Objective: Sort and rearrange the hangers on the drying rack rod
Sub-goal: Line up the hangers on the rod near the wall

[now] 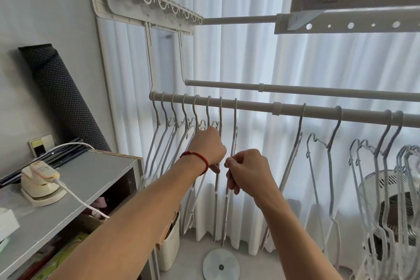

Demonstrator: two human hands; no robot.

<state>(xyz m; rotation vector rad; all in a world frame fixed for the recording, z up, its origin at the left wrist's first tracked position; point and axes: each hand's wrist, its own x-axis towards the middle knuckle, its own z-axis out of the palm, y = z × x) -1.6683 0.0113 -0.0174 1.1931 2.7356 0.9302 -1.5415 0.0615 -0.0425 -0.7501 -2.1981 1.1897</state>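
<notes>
Sorting thin white wire hangers [172, 143] on the long grey rack rod [250, 107].
Below the rod: left hand [208, 146] gripping one hanger, right hand [244, 169] pinching the next.

You stand in a home laundry corner. White curtains [250, 57] cover the far window behind a drying rack rod [250, 107] hung with hangers [172, 143]. Left, a grey shelf unit [91, 179] carries a small iron [42, 180]; a fan [391, 211] sits right.
</notes>
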